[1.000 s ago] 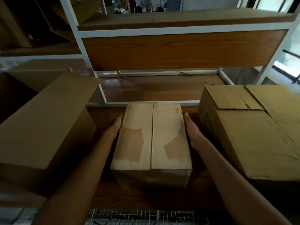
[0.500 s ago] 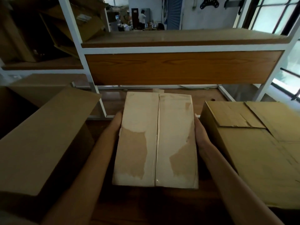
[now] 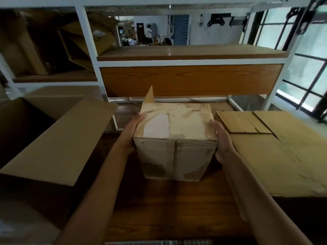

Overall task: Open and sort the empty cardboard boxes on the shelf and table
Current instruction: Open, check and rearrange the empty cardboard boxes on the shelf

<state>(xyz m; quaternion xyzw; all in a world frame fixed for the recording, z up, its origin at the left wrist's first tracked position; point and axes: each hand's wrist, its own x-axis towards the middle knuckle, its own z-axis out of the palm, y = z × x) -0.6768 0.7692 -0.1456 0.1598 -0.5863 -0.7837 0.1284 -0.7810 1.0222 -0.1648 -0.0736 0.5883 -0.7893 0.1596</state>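
Observation:
A small worn cardboard box (image 3: 175, 138) stands on end on the dark wooden table (image 3: 173, 206), its taped seam facing me and torn label marks on top. One flap corner sticks up at its far left. My left hand (image 3: 134, 128) presses its left side and my right hand (image 3: 221, 138) presses its right side, so the box is held between both palms.
A large open cardboard box (image 3: 58, 144) sits at the left and a large closed one (image 3: 276, 152) at the right, both close to my arms. The white-framed shelf (image 3: 191, 53) rises behind, with flattened cartons (image 3: 85, 43) at the upper left. A person stands far back.
The small box was lying flat with its long taped face up; it has been tipped up onto its end, and my hands have shifted with it along its sides.

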